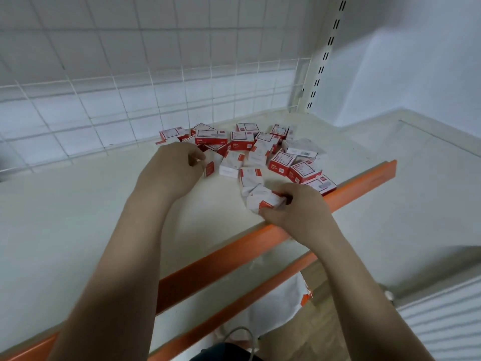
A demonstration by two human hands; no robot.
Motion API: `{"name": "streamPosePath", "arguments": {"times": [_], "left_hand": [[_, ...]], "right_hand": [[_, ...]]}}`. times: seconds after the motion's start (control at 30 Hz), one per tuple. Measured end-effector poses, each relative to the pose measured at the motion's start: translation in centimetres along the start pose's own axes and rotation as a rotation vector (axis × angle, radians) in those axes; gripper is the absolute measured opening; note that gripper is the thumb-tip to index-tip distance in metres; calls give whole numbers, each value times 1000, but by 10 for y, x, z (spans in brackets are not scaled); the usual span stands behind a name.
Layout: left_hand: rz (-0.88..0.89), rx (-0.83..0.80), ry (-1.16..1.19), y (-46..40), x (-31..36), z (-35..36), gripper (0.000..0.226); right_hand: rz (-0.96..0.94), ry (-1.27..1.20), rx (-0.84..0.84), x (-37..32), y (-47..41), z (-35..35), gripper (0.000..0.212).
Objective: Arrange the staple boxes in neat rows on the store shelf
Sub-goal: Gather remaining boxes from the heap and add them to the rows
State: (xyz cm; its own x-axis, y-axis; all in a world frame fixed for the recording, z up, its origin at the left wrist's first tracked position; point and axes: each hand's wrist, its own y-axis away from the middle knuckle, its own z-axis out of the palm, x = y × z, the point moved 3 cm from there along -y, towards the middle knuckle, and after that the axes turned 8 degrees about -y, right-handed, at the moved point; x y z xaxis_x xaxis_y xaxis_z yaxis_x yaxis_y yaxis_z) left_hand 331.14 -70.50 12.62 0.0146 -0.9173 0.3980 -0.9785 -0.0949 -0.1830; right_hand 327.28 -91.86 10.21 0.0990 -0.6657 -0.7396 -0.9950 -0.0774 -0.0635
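**Reader:** Head view, looking down. What is in front of the person?

**Describer:** A pale store shelf [78, 204] with an orange front edge [260, 241] and a white wire grid [130, 100] behind it. A loose heap of small red-and-white staple boxes [250, 149] lies on the right part of the shelf, between the grid and the front edge. They point every way, some flat, some on their sides, some overlapping. No neat row is visible yet.

**Reader:** And the hands?

**Describer:** The left hand [174, 170] is at the left edge of the heap, fingers curled around one box [212, 165]. The right hand [294, 204] is near the front edge, fingers and thumb clenched on a box [263, 201] or perhaps two; motion blur makes the count unclear.

**Reader:** How would these boxes handle?

**Describer:** My judgement: thin card, small, probably heavier than they look because of the staples packed inside. Stiff enough to slide and push into line, but the corners may dent and the end flaps could open if squeezed hard. The printed card looks smooth, so stacked boxes may slip off one another.

**Reader:** Where is best to take hold?

**Describer:** Probably across the two long sides, thumb opposite fingers, keeping off the end flaps. Lying flat, one box could also be nudged against its neighbour with straight fingers.
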Motion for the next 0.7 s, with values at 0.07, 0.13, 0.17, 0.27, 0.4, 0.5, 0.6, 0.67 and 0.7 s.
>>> {"name": "streamPosePath", "arguments": {"times": [0.07, 0.13, 0.17, 0.27, 0.4, 0.5, 0.6, 0.67, 0.7], "left_hand": [[-22, 3, -10, -2, 2, 1, 23], [-53, -1, -3, -2, 7, 5, 23], [-66, -2, 1, -1, 10, 7, 23], [-78, 13, 10, 2, 22, 16, 21], [-113, -84, 68, 6, 43, 33, 50], [-183, -117, 9, 7, 69, 47, 72], [-220, -170, -66, 6, 87, 63, 84], [-233, -191, -45, 7, 90, 69, 83], [-238, -188, -26, 9, 89, 70, 82]], "right_hand": [[-19, -74, 19, 5, -7, -11, 41], [-56, -68, 56, 10, -14, -24, 32], [-74, -58, 70, 12, -17, -30, 30], [-129, -53, 84, 21, -28, -49, 29], [-206, -56, 66, 36, -43, -69, 33], [-230, -49, 63, 48, -54, -78, 46], [-248, -43, 47, 59, -62, -79, 49], [-276, -30, 38, 66, -66, -80, 49], [-287, -23, 35, 68, -68, -80, 49]]}}
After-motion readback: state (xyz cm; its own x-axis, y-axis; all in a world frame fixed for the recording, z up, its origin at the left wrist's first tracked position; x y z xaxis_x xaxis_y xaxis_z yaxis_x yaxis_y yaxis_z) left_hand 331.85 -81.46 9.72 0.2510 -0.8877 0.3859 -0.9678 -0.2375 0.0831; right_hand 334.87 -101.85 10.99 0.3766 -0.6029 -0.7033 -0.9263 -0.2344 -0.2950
